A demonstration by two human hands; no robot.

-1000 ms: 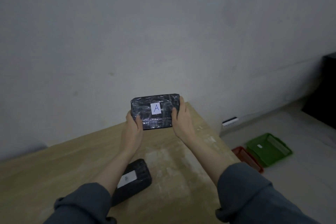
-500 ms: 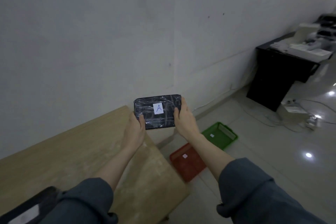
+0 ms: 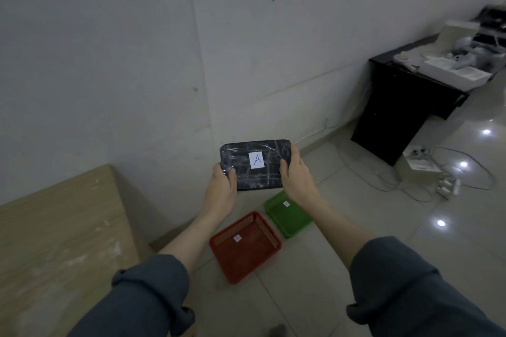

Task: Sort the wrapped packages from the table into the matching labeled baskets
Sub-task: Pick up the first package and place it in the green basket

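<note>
Both hands (image 3: 257, 183) around package (image 3: 256, 164) above two baskets (image 3: 246, 246).

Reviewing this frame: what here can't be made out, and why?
- Labels in the red basket and green basket: head view, too small and dim to read, so the match for the package marked A is unknown.
- Package's ends: covered by the left hand and right hand.
- Table: cut off by the left edge; any remaining packages are out of view.
</note>
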